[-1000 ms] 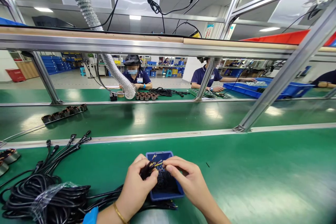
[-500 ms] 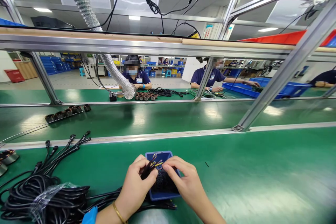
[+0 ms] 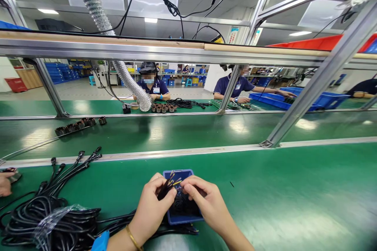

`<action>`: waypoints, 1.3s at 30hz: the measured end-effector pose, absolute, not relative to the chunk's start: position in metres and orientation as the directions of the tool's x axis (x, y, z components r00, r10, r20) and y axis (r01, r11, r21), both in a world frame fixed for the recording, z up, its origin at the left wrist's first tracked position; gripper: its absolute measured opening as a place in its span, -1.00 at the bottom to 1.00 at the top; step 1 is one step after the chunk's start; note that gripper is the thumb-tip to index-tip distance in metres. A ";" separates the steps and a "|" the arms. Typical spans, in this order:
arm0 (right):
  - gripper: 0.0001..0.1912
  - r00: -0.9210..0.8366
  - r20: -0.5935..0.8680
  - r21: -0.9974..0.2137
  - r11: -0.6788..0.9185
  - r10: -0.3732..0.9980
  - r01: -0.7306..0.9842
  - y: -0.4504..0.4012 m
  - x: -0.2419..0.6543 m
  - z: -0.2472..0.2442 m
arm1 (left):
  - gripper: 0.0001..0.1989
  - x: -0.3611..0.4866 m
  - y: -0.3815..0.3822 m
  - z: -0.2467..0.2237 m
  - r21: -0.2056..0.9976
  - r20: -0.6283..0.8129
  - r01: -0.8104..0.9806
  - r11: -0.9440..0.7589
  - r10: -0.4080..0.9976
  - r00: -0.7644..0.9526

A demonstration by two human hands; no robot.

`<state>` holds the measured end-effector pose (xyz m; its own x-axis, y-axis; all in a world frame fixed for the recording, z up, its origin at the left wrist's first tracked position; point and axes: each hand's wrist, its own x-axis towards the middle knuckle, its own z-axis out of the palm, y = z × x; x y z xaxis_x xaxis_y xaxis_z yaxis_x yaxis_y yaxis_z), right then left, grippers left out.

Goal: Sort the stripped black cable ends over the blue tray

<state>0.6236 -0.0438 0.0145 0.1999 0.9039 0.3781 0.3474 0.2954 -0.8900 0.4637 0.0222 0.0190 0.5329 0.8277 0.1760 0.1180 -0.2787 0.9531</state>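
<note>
Moved R hand (image 3: 207, 200) only slightly vs. prev. frame; pinched narrow at coloured wires (image 3: 177, 182), couldn't tell if gripping any. Kept L hand (image 3: 150, 206) closed round black cables (image 3: 163, 193), tips angled up over bin (image 3: 185, 221). Judged cables light per pc., jackets bendy but springy, prob. a bit slippery; wires soft, ends fragile. Best held by jackets just below the split w/ L, one wire at a time w/ R. Saw dark pcs. inside bin, loose cables (image 3: 176, 230) along its near side. Saw wrapped bundle (image 3: 59, 223) farther L, prob. heavier, best lifted w/ both hands. Beyond, saw coils (image 3: 77, 125) shifted R along belt (image 3: 191, 129) vs. prev. frame, plus another person's hand (image 3: 4, 184) newly in view at far L, by a coil (image 3: 15, 175).
</note>
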 end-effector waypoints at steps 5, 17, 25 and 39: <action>-0.69 0.191 0.364 -0.895 0.286 0.911 0.341 -0.043 0.624 0.011 | -0.80 0.464 0.022 0.019 0.953 0.175 0.124 -0.276 0.835 0.522; -0.63 0.218 0.313 -0.925 0.245 0.924 0.290 -0.043 0.620 0.017 | -0.77 0.464 0.021 0.021 0.953 0.168 0.129 -0.273 0.834 0.525; -0.61 0.241 0.288 -0.940 0.225 0.927 0.257 -0.042 0.621 0.014 | -0.79 0.463 0.019 0.022 0.956 0.169 0.117 -0.268 0.833 0.526; -0.84 0.090 0.673 -0.596 0.467 0.734 0.653 -0.044 0.626 0.013 | -0.78 0.466 0.021 0.018 0.955 0.155 0.133 -0.267 0.826 0.542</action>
<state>0.6263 -0.0441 0.0130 0.0900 0.7339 0.6733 0.6531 0.4669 -0.5963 0.4656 0.0211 0.0182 0.5425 0.8256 0.1553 0.1325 -0.2667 0.9546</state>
